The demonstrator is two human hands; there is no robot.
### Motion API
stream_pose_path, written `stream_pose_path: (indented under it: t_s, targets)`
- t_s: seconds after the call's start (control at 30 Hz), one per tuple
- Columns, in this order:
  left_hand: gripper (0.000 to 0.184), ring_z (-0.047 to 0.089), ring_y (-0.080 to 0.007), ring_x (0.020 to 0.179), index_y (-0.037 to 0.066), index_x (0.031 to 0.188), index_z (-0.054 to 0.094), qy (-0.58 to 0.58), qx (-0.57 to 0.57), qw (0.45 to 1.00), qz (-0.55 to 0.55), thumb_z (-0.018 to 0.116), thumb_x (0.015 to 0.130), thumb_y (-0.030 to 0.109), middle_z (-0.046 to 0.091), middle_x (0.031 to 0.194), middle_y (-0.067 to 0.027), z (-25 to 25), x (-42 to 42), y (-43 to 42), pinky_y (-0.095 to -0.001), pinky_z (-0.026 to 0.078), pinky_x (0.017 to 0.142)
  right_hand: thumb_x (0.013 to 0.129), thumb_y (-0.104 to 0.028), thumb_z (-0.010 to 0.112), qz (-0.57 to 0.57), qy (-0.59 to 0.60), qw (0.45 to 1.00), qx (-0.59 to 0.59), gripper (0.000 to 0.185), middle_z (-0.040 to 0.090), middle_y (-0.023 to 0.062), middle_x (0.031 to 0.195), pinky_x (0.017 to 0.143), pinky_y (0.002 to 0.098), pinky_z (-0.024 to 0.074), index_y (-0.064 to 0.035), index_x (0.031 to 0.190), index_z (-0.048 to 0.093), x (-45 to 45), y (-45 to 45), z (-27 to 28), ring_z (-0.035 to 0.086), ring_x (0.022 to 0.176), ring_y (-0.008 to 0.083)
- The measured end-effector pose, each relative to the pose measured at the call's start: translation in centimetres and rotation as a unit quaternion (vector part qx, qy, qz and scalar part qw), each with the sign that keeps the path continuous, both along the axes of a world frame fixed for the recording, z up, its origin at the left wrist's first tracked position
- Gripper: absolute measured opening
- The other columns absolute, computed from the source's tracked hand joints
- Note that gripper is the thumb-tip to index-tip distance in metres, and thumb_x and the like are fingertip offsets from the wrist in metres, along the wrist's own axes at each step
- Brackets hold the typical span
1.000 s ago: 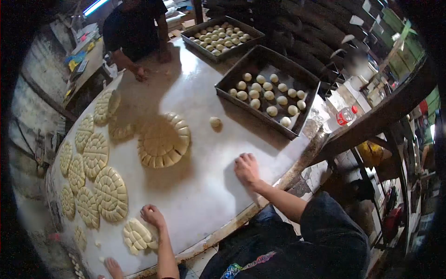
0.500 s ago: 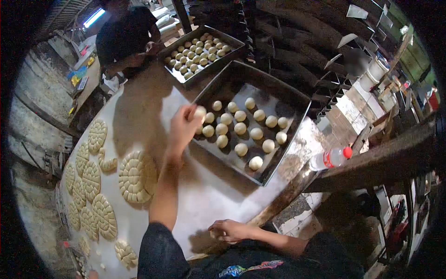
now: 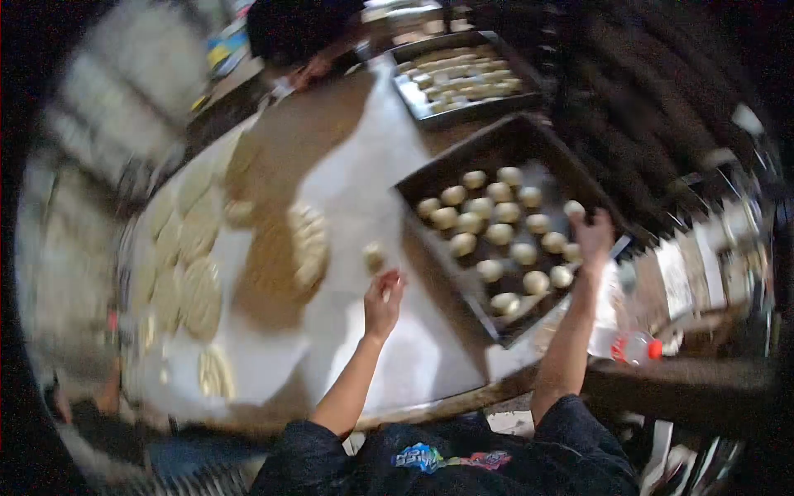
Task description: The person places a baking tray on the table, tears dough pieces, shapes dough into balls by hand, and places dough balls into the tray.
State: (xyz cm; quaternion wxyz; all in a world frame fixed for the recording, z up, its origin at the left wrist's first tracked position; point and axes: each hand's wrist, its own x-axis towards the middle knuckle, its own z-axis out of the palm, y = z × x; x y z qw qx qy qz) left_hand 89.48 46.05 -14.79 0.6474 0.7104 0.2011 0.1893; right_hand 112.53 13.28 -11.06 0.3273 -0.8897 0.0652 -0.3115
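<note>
At the right side of the near baking tray [image 3: 442, 281], my right hand [image 3: 594, 238] has its fingers around a dough ball [image 3: 574, 208]. Several pale dough balls [image 3: 499, 234] sit spaced out inside that tray. My left hand [image 3: 384, 299] is over the white tabletop [image 3: 372, 364], left of the tray, with its fingers loosely curled and apart. Just beyond those fingertips is a small dough piece [image 3: 374, 256]; blur hides whether they touch it. Further left lies a larger scored dough piece [image 3: 308, 246], partly in shadow.
Several flat dough pieces [image 3: 201, 293] cover the table's left side. Behind the near tray stands a second tray [image 3: 475, 117] filled with dough. A person [image 3: 302, 37] in dark clothes is across the table. A bottle with a red cap [image 3: 635, 348] lies by the right edge.
The view has turned, shifting the table and trays rightward. My left hand has left the tray's left side and drawn back over the table. My right hand has reached from the front edge to the tray.
</note>
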Motion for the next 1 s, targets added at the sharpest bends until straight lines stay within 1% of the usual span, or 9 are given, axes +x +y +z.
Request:
stream_pose_path:
  t_s: [0.13,0.2,0.33,0.53,0.67,0.77,0.8,0.93,1.0]
  targets:
    - [0.017,0.059,-0.0138,0.082,-0.002,0.104,0.051,0.066,0.039,0.985,0.155,0.054,0.087,0.002,0.06,0.093,-0.009,-4.8,-18.8,7.7,-0.0257,0.05,0.074,0.089,-0.019,0.054,0.103,-0.074,0.939,0.32,0.027,0.061,0.0111,0.098,0.083,0.0286,0.0426,0.0023,0.105,0.057,-10.4,13.3,6.4,0.055,0.091,0.0179]
    - [0.02,0.059,-0.014,0.082,-0.002,0.105,0.051,0.102,-0.007,0.963,0.249,0.054,0.086,0.0,0.061,0.092,-0.0091,-4.0,-24.7,9.6,-0.0246,0.05,0.074,0.089,-0.016,0.054,0.269,0.065,0.906,0.321,0.022,0.062,0.0108,0.096,0.081,0.0281,0.0428,0.001,0.102,0.058,-17.0,21.2,3.2,0.055,0.089,0.0183]
    - [0.012,0.056,-0.0127,0.076,0.002,0.095,0.059,0.098,0.113,0.911,0.384,0.058,0.084,0.006,0.061,0.085,-0.0047,-5.3,-32.2,13.3,-0.0262,0.045,0.068,0.086,-0.016,0.058,0.57,0.375,0.706,0.19,0.02,0.062,0.0131,0.09,0.079,0.0323,0.044,0.0004,0.097,0.059,-32.5,35.5,-0.4,0.057,0.085,0.0223]
    - [0.02,0.055,-0.021,0.073,-0.002,0.092,0.061,0.18,0.095,0.78,0.592,0.056,0.083,0.014,0.059,0.084,-0.0093,-2.2,-45.1,24.9,-0.031,0.044,0.072,0.078,-0.009,0.061,0.682,0.139,0.715,-0.06,0.015,0.06,0.0108,0.089,0.079,0.0393,0.0364,-0.006,0.093,0.059,-44.7,45.0,-6.3,0.052,0.083,0.0286]
    - [0.03,0.055,-0.0255,0.089,-0.004,0.094,0.059,0.263,0.195,0.794,0.512,0.057,0.085,0.025,0.056,0.094,-0.0182,-8.6,-45.0,29.1,-0.0398,0.044,0.076,0.078,-0.009,0.061,0.698,0.111,0.7,-0.1,0.013,0.059,0.0098,0.087,0.077,0.0389,0.0349,-0.0072,0.092,0.059,-46.0,48.5,-7.1,0.051,0.083,0.0269]
    - [0.038,0.053,-0.0276,0.092,-0.002,0.102,0.048,0.099,0.044,0.834,0.541,0.062,0.081,0.026,0.053,0.096,-0.0191,-9.4,-39.5,30.1,-0.0394,0.043,0.079,0.08,-0.011,0.061,0.702,0.168,0.686,-0.085,0.011,0.061,0.0124,0.086,0.074,0.0367,0.0399,-0.0042,0.09,0.061,-45.9,49.7,-7.0,0.056,0.08,0.0262]
    - [0.038,0.053,-0.0276,0.095,-0.003,0.102,0.046,0.162,-0.058,0.803,0.571,0.064,0.079,0.023,0.053,0.1,-0.0181,-2.6,-37.8,29.6,-0.0394,0.043,0.079,0.08,-0.011,0.061,0.699,0.166,0.689,-0.091,0.011,0.061,0.0124,0.086,0.074,0.0367,0.0399,-0.0042,0.09,0.061,-46.0,49.7,-6.6,0.056,0.08,0.0262]
    - [0.04,0.051,-0.0251,0.103,-0.003,0.109,0.047,-0.173,-0.328,0.696,0.615,0.065,0.078,0.015,0.052,0.11,-0.0148,-3.1,-35.2,28.9,-0.036,0.042,0.087,0.088,-0.02,0.055,0.623,0.387,0.679,0.037,0.023,0.063,0.0101,0.085,0.072,0.0288,0.045,0.001,0.097,0.061,-45.8,47.9,-4.2,0.057,0.077,0.0158]
    - [0.036,0.052,-0.0206,0.102,0.0,0.113,0.048,-0.198,-0.494,0.742,0.408,0.062,0.082,0.012,0.052,0.112,-0.0104,-2.1,-35.0,25.8,-0.0322,0.043,0.088,0.089,-0.022,0.054,0.569,0.486,0.63,0.208,0.027,0.062,0.0085,0.087,0.073,0.0279,0.0446,0.0019,0.099,0.06,-45.0,46.2,-4.7,0.057,0.079,0.0155]
